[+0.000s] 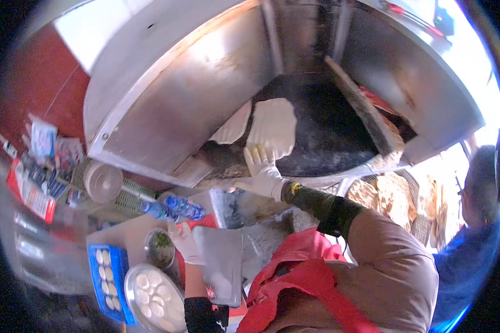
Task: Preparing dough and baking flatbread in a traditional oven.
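Observation:
My right hand (264, 177), in a whitish glove, reaches onto the dark hot plate (325, 129) of an oven-like steel enclosure. Its fingers touch the near edge of a flat sheet of pale dough (273, 125), with the thumb held apart. A second dough sheet (233, 125) lies to the left, partly cut off from sight by the steel wall. My left hand (186, 245), also gloved, is over the worktable between a grey tray (221, 262) and a metal bowl of chopped greens (160, 248). Its fingers look parted, and no held thing shows.
A round metal tray of dough pieces (154, 297) and a blue crate of dough balls (110, 283) stand at left. Plastic bottles (183, 208) lie behind the bowl. A long board (360, 106) slants across the plate's right side. Baked flatbreads (383, 191) and another person (475, 233) are at right.

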Available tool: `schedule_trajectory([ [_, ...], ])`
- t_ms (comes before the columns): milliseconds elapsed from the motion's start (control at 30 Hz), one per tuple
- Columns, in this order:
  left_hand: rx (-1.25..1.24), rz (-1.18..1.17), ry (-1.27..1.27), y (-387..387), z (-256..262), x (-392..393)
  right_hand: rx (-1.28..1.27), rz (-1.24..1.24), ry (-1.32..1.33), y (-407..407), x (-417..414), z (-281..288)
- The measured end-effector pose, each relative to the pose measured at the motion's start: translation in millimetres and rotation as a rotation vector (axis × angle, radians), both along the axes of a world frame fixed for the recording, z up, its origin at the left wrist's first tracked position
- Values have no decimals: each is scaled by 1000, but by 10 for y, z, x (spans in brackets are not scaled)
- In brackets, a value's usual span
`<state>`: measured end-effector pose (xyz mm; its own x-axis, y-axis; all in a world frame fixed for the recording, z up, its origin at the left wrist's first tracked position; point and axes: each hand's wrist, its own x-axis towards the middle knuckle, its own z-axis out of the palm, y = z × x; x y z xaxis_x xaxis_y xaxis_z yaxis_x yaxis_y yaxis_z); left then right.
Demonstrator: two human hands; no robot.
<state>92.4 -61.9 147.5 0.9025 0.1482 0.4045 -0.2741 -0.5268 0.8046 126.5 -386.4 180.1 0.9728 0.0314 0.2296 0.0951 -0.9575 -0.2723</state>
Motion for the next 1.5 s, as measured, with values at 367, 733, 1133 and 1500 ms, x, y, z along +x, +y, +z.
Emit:
schedule_trajectory([
  [367,10,217,-70,46,-224,825,-269,-70,-93,-361,-174,-27],
  [733,251,-55,-189,-1132,1233,216,615,398,-159,325,-566,296],
  [1133,500,314,468,581,-418,-2271,138,-162,201,-1363,261,949],
  [1500,955,449,955,1419,-1380,-3106,490,230,300,-1154,1232,293],
])
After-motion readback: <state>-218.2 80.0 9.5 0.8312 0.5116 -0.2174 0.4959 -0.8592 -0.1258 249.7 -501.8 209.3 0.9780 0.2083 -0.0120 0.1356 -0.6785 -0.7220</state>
